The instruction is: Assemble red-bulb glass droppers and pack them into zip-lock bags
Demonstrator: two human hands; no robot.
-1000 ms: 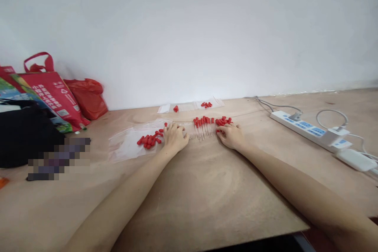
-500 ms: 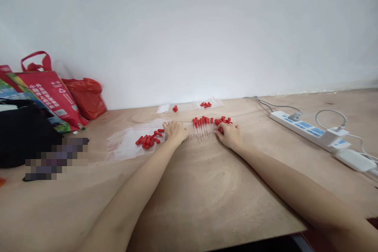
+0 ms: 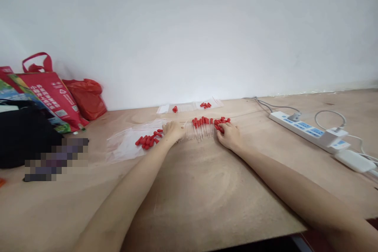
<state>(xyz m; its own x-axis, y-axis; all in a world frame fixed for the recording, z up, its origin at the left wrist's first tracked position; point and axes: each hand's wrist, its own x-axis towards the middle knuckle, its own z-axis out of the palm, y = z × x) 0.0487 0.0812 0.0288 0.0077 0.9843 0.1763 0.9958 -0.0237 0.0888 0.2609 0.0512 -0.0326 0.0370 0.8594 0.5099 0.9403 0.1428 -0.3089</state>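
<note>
My left hand (image 3: 173,130) is closed in a pinch, and a thin clear dropper tube (image 3: 185,124) tilts up from its fingertips. Beside it lies a row of clear tubes (image 3: 190,133). Several droppers (image 3: 203,130) with red rubber bulbs on their far ends lie to the right of that row. My right hand (image 3: 229,136) rests on the table with curled fingers at a pile of loose red rubber bulbs (image 3: 222,121). It seems to pinch one bulb, partly hidden by the fingers. More red bulbs (image 3: 147,140) lie on a clear plastic bag (image 3: 121,145) left of my left hand.
Near the wall, another clear bag (image 3: 189,106) holds tubes and red bulbs. A white power strip (image 3: 307,130) with cables and a white adapter (image 3: 354,160) lies at the right. Red bags (image 3: 85,98) and a black bag (image 3: 23,134) stand at the left.
My left hand has shifted slightly left, with a tube now tilted up at its fingertips. My right hand's fingers have moved a little on the bulb pile, baring more red bulbs.
</note>
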